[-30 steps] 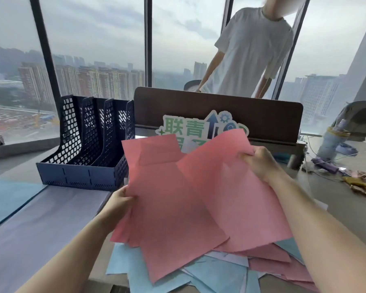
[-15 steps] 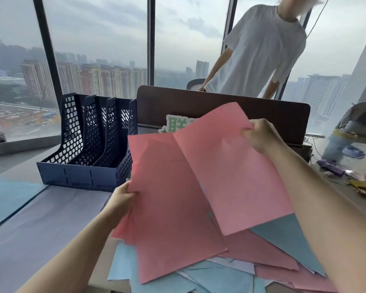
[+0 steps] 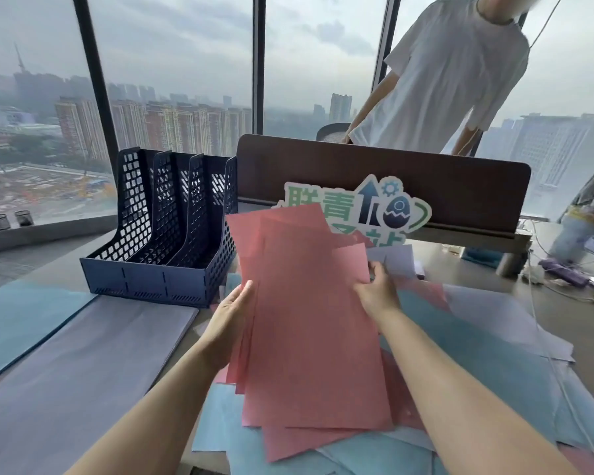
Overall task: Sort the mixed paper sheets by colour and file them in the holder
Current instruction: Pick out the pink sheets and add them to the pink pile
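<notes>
A stack of pink paper sheets is held tilted above the desk, its upper corners fanned apart and not squared. The stack's left edge is gripped by the left hand, fingers laid along the front face near the edge; the thumb cannot be seen. The right edge is pinched by the right hand, fingers curled over the front of the sheets. Beneath the stack, a loose heap of light blue, lilac and pink sheets is spread over the grey desk. The dark blue perforated plastic file holder, upright with several slots, is seen just left of the stack's upper edge, and no paper is visible in its slots. A large lilac sheet and a large light blue sheet are laid flat at left. A brown desk divider with a green-and-blue cut-out sign leaning against it is noted behind. A person in a white T-shirt is standing beyond the divider, before the windows.
</notes>
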`<state>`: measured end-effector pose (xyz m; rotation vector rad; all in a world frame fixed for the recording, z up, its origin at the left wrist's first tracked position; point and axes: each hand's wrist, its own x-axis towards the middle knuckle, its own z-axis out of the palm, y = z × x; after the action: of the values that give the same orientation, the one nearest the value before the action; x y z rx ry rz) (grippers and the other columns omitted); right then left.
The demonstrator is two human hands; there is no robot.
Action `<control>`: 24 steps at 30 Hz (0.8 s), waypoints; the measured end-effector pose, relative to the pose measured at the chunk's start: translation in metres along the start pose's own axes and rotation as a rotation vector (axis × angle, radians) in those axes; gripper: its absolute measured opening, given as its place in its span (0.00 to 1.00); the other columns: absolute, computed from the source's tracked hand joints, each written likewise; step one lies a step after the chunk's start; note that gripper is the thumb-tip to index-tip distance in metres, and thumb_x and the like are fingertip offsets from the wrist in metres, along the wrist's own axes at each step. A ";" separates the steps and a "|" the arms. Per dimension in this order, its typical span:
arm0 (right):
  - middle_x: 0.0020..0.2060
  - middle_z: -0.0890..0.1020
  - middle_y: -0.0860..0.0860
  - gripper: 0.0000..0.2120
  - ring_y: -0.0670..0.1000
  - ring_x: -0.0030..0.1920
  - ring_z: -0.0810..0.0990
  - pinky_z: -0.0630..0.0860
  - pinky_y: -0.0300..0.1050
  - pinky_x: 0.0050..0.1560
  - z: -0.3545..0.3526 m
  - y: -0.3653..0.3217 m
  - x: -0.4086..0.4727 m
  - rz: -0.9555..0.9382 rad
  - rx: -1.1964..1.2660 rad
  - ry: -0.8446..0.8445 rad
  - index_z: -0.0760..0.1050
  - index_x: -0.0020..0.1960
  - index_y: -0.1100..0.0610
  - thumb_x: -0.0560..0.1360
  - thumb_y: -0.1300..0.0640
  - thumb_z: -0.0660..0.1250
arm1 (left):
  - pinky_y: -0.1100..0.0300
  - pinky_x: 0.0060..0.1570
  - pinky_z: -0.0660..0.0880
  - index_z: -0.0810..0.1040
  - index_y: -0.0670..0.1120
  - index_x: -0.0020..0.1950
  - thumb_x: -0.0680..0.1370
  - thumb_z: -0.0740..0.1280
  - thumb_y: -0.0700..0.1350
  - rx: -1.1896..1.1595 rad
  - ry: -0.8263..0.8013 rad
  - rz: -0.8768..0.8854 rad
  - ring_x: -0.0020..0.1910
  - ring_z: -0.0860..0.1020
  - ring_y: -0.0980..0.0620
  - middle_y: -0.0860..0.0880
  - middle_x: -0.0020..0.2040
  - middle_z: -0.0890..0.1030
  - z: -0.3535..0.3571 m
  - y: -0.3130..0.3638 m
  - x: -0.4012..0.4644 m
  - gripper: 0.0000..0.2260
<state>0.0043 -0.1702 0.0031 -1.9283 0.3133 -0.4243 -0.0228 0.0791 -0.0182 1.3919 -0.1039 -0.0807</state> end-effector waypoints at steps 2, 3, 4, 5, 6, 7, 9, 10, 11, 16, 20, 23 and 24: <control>0.51 0.82 0.49 0.16 0.51 0.47 0.82 0.76 0.42 0.44 0.003 -0.005 -0.002 -0.045 0.068 0.009 0.74 0.59 0.53 0.73 0.59 0.73 | 0.68 0.45 0.77 0.75 0.55 0.56 0.74 0.72 0.39 0.028 -0.046 0.024 0.44 0.82 0.61 0.58 0.46 0.84 0.004 0.000 0.000 0.15; 0.49 0.83 0.49 0.14 0.51 0.47 0.82 0.78 0.42 0.45 0.005 -0.007 -0.003 -0.048 0.092 0.009 0.77 0.58 0.55 0.73 0.57 0.73 | 0.63 0.41 0.79 0.77 0.51 0.57 0.68 0.73 0.36 0.020 -0.042 0.021 0.42 0.83 0.54 0.50 0.46 0.85 0.006 0.001 -0.001 0.20; 0.46 0.85 0.50 0.10 0.51 0.45 0.82 0.78 0.43 0.45 0.005 -0.010 -0.004 -0.046 0.110 0.016 0.80 0.54 0.56 0.74 0.56 0.73 | 0.57 0.40 0.81 0.78 0.49 0.56 0.65 0.70 0.34 0.039 -0.007 0.028 0.41 0.83 0.49 0.45 0.45 0.85 0.008 0.002 -0.001 0.21; 0.43 0.85 0.51 0.08 0.51 0.43 0.82 0.77 0.43 0.43 0.004 -0.016 -0.007 -0.054 0.124 0.028 0.81 0.51 0.58 0.74 0.55 0.72 | 0.55 0.40 0.82 0.79 0.48 0.54 0.63 0.67 0.35 0.051 0.050 0.058 0.40 0.83 0.47 0.43 0.45 0.85 0.009 0.002 -0.001 0.20; 0.42 0.85 0.52 0.07 0.50 0.42 0.80 0.75 0.42 0.42 0.001 -0.023 -0.009 -0.072 0.146 0.043 0.82 0.50 0.58 0.75 0.55 0.71 | 0.54 0.40 0.81 0.80 0.47 0.52 0.63 0.66 0.35 0.054 0.110 0.084 0.40 0.82 0.47 0.45 0.43 0.85 0.011 0.007 -0.001 0.19; 0.42 0.85 0.53 0.08 0.49 0.43 0.78 0.73 0.41 0.42 -0.003 -0.032 -0.010 -0.105 0.181 0.062 0.82 0.50 0.59 0.76 0.55 0.70 | 0.54 0.40 0.80 0.81 0.48 0.50 0.64 0.67 0.36 0.027 0.155 0.117 0.40 0.81 0.48 0.47 0.41 0.85 0.015 0.014 -0.002 0.17; 0.49 0.82 0.50 0.13 0.47 0.50 0.76 0.72 0.41 0.49 -0.016 -0.057 -0.014 -0.148 0.283 0.050 0.79 0.60 0.57 0.78 0.54 0.68 | 0.56 0.39 0.78 0.81 0.49 0.48 0.68 0.69 0.35 -0.023 0.192 0.227 0.38 0.79 0.51 0.51 0.39 0.83 0.021 0.032 0.000 0.12; 0.54 0.78 0.45 0.18 0.44 0.56 0.75 0.70 0.40 0.57 -0.024 -0.067 -0.015 -0.152 0.355 0.005 0.74 0.66 0.55 0.78 0.52 0.68 | 0.57 0.39 0.78 0.81 0.49 0.48 0.71 0.70 0.35 -0.039 0.199 0.289 0.37 0.79 0.53 0.51 0.38 0.83 0.025 0.043 0.000 0.11; 0.58 0.75 0.40 0.21 0.40 0.59 0.74 0.67 0.39 0.63 -0.031 -0.074 -0.014 -0.170 0.418 -0.056 0.70 0.70 0.51 0.78 0.51 0.68 | 0.57 0.40 0.78 0.81 0.49 0.49 0.74 0.70 0.36 -0.053 0.203 0.345 0.38 0.79 0.54 0.52 0.39 0.83 0.027 0.053 0.002 0.09; 0.46 0.85 0.50 0.14 0.53 0.47 0.83 0.78 0.53 0.52 -0.038 -0.054 -0.028 -0.271 0.270 -0.043 0.78 0.55 0.53 0.70 0.54 0.66 | 0.53 0.50 0.80 0.82 0.46 0.55 0.75 0.73 0.45 -0.003 0.115 0.385 0.47 0.83 0.47 0.46 0.48 0.86 0.024 0.048 0.001 0.10; 0.43 0.80 0.51 0.19 0.48 0.44 0.76 0.71 0.48 0.49 -0.028 -0.013 -0.046 -0.239 0.282 -0.054 0.76 0.52 0.62 0.69 0.49 0.66 | 0.55 0.39 0.82 0.83 0.45 0.46 0.65 0.75 0.47 0.048 0.128 0.143 0.43 0.82 0.44 0.49 0.37 0.85 0.019 0.015 -0.003 0.12; 0.56 0.80 0.42 0.18 0.40 0.56 0.78 0.69 0.43 0.63 -0.021 -0.012 -0.055 -0.158 0.334 -0.117 0.73 0.62 0.51 0.74 0.48 0.69 | 0.56 0.41 0.80 0.81 0.49 0.52 0.65 0.75 0.50 0.007 0.175 0.143 0.45 0.83 0.47 0.50 0.44 0.86 0.018 0.008 -0.003 0.17; 0.58 0.79 0.41 0.15 0.39 0.57 0.77 0.67 0.40 0.63 -0.018 -0.014 -0.058 -0.140 0.347 -0.144 0.71 0.63 0.49 0.77 0.51 0.69 | 0.56 0.44 0.80 0.80 0.50 0.55 0.65 0.75 0.51 -0.010 0.175 0.158 0.48 0.83 0.48 0.50 0.47 0.86 0.019 0.009 -0.004 0.20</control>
<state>-0.0555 -0.1563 0.0138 -1.6342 0.0071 -0.4002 -0.0287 0.0624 -0.0063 1.3699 -0.0671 0.1721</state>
